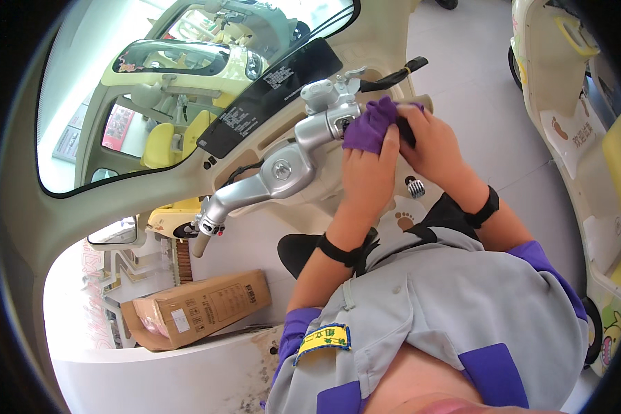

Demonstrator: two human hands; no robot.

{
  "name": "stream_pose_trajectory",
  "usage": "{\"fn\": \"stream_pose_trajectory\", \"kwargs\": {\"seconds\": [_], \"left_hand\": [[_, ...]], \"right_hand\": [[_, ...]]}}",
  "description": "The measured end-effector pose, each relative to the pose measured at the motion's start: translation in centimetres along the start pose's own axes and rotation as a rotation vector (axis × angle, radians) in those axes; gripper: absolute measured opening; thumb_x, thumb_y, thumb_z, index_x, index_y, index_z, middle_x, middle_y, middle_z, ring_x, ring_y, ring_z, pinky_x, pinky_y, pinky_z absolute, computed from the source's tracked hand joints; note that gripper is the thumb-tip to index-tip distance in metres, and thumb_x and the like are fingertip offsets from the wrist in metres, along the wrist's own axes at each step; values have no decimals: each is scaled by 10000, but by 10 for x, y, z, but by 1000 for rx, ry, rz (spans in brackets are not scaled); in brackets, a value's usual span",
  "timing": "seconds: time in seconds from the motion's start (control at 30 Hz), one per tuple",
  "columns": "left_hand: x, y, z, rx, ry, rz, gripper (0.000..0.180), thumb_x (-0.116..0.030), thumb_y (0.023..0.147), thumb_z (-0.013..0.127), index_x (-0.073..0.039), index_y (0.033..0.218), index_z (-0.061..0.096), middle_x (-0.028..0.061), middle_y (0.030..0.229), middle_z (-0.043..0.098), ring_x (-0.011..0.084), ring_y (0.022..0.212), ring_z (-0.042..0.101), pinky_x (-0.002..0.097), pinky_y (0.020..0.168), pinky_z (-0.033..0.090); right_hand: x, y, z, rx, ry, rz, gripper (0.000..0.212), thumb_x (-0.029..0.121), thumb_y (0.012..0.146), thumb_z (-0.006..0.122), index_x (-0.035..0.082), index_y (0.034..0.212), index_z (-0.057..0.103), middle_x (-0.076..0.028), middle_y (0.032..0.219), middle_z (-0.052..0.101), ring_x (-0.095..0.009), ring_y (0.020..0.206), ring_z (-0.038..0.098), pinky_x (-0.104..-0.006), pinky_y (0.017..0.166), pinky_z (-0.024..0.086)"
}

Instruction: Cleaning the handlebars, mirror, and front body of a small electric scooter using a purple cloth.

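Note:
A purple cloth is pressed against the right end of a silver handlebar of a cream-coloured small vehicle. My left hand holds the cloth against the bar beside the switch housing. My right hand wraps around the black right grip, with part of the cloth under its fingers. A black brake lever sticks out beyond the hands. Both wrists wear black bands.
A black windscreen strip runs above the handlebar. The left grip end points down left. A brown cardboard box lies lower left. Another cream vehicle stands at right. Yellow-seated vehicles show beyond the window.

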State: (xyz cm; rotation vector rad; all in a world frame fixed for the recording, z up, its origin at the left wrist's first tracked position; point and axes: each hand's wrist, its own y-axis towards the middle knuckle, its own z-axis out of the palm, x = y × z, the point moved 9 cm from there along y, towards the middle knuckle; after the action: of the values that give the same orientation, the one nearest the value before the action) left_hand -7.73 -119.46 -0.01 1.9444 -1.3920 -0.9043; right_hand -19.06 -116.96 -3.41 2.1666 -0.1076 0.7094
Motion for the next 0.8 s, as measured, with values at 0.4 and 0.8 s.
{"fn": "stream_pose_trajectory", "kwargs": {"seconds": [0.4,0.8], "left_hand": [[-4,19,38,176,98,141,381,-50,834,577,-71,1214,566,216,985,649,400,879,625,489,756,497],[-39,95,66,344,-58,-102,364,-92,888,615,-28,1233,522,220,1138,618,427,1015,597,457,869,474]], "right_hand": [[-24,8,-32,-75,-66,24,307,122,810,632,71,1102,548,-155,910,610,-387,811,612,-473,658,491],[-106,51,-84,-459,260,127,190,86,891,602,65,1079,589,-161,995,624,-370,917,602,-393,785,489]]}}
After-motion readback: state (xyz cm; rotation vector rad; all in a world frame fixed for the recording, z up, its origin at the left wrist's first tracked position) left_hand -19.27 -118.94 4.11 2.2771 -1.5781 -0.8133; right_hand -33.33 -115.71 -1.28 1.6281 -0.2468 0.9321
